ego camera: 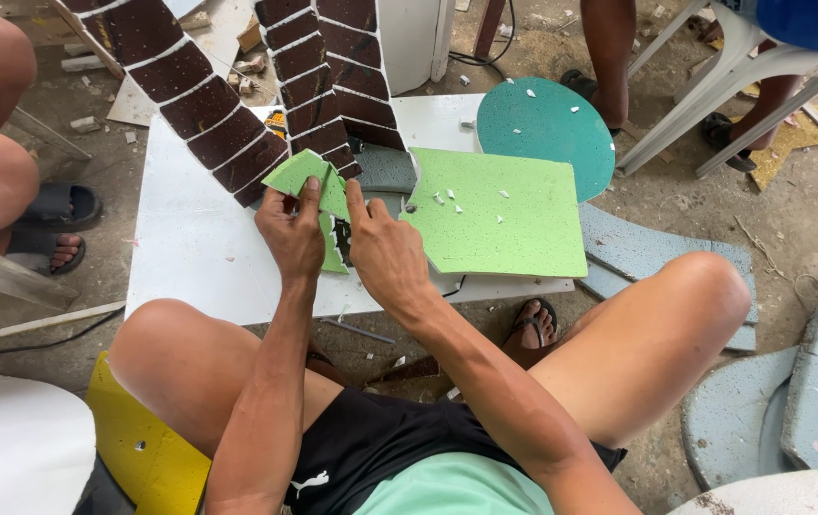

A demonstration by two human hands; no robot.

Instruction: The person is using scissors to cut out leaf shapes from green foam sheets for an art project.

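- Gripping a small light-green tile piece between both hands, a seated person works over a white board laid on the dusty floor.
- The left hand is clenched on the piece, thumb pressed flat on its upper face and fingers curled under its near edge.
- The right hand pinches the piece's right side, forefinger stretched along the jagged edge; whether it also holds a tool cannot be told.
- The piece sits just in front of the tip of a V of dark brown tiles with white joints, touching or nearly touching its lowest corner.
- Just to the right lies a large light-green sheet strewn with white chips, with a round teal disc behind it.
- Doing this step well seems to call for a steady left thumb, so the piece does not rock while the right hand works its edge.
- Pressure kept close to the break line should limit stray cracks; the ragged edge is a likely hazard for bare fingertips.
- Checking the shape often against the brown V's point would help it seat cleanly.
- Other people's legs and sandalled feet show at the left and top edges, well apart from the work.
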